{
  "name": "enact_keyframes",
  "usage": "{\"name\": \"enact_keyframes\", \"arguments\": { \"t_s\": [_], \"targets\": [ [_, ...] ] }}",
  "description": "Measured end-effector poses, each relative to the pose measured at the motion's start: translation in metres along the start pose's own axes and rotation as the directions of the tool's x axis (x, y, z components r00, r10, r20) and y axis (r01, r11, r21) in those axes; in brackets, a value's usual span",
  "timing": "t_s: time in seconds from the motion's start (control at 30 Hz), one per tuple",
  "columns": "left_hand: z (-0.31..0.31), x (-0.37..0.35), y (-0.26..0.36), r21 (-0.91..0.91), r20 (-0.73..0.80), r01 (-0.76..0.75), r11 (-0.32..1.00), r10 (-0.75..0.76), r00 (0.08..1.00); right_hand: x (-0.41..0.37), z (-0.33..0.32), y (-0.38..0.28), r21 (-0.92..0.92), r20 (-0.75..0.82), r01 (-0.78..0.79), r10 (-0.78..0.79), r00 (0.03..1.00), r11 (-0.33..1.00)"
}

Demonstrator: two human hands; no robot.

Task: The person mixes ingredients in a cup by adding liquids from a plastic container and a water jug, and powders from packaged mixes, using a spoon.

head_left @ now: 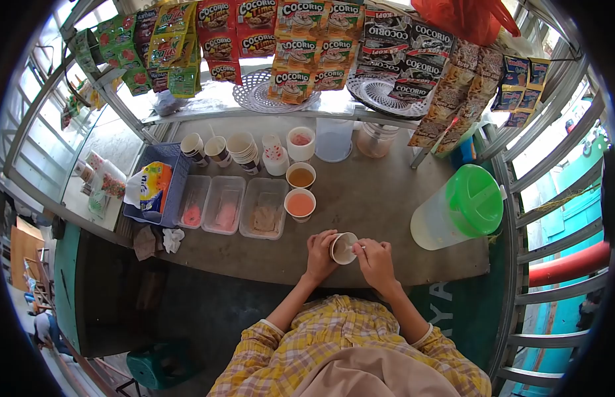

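My left hand point(321, 253) is wrapped round the left side of a paper cup point(344, 249) near the table's front edge. My right hand point(373, 259) is at the cup's right rim, its fingers pinched on a thin pale utensil that reaches into the cup. The cup's contents look pale and cloudy. Just behind stand a cup of pink-orange drink point(299, 204) and a cup of amber drink point(301, 176).
Left on the table point(380, 192) are plastic tubs point(263, 206), stacked paper cups point(242, 149) and a blue basket point(181, 175). A green-lidded container point(456, 212) stands at the right. Drink sachets point(314, 46) hang above the back edge.
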State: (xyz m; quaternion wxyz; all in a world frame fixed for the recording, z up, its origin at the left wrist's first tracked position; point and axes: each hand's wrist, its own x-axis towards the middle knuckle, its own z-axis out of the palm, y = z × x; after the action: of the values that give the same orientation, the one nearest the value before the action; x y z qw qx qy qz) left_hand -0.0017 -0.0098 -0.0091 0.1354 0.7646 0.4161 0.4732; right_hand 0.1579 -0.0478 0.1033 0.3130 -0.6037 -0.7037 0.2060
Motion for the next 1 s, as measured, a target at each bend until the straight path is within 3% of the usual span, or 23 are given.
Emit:
{"name": "enact_keyframes", "arguments": {
  "t_s": [0.03, 0.13, 0.23, 0.33, 0.43, 0.53, 0.63, 0.73, 0.93, 1.0],
  "targets": [
    [0.0, 0.0, 0.001, -0.006, -0.001, 0.005, 1.0, -0.005, 1.0, 0.0, 0.0, 0.0, 0.019, 0.034, -0.012, 0.011, 0.999, 1.0],
    [0.001, -0.002, 0.0, -0.022, -0.007, 0.028, 0.999, -0.028, 1.0, 0.0, 0.002, -0.006, -0.046, -0.081, 0.024, -0.028, 0.996, 0.999],
    [0.002, -0.003, 0.0, -0.03, -0.031, 0.018, 0.999, -0.019, 0.999, -0.005, 0.004, -0.002, 0.013, 0.017, -0.021, 0.021, 1.0, 1.0],
    [-0.001, -0.001, 0.002, -0.042, -0.014, 0.017, 0.999, -0.017, 1.0, -0.009, 0.004, -0.003, 0.082, -0.028, -0.068, 0.071, 0.997, 0.994],
    [-0.002, -0.001, 0.001, -0.009, 0.009, -0.001, 1.0, 0.001, 1.0, -0.015, 0.01, -0.005, -0.031, -0.113, -0.007, 0.004, 0.994, 1.0],
    [-0.001, -0.002, 0.001, -0.007, -0.021, -0.011, 1.0, 0.011, 1.0, -0.019, 0.009, -0.005, 0.084, -0.034, -0.081, 0.084, 0.996, 0.993],
    [0.0, -0.003, 0.0, 0.005, -0.037, -0.011, 1.0, 0.011, 0.999, -0.019, 0.011, -0.01, 0.0, -0.13, -0.012, 0.012, 0.991, 1.0],
    [0.001, -0.003, 0.0, 0.014, -0.036, 0.002, 1.0, -0.001, 0.999, -0.021, 0.018, -0.005, -0.049, -0.099, 0.014, -0.019, 0.995, 0.999],
    [0.001, -0.003, 0.0, 0.013, -0.01, -0.043, 0.999, 0.044, 0.999, -0.025, 0.021, -0.009, -0.101, -0.182, 0.037, -0.055, 0.982, 0.994],
    [0.002, -0.003, 0.001, 0.011, -0.007, -0.044, 0.999, 0.044, 0.999, -0.024, 0.019, -0.01, -0.045, -0.172, 0.019, -0.027, 0.985, 0.999]
  ]
}}
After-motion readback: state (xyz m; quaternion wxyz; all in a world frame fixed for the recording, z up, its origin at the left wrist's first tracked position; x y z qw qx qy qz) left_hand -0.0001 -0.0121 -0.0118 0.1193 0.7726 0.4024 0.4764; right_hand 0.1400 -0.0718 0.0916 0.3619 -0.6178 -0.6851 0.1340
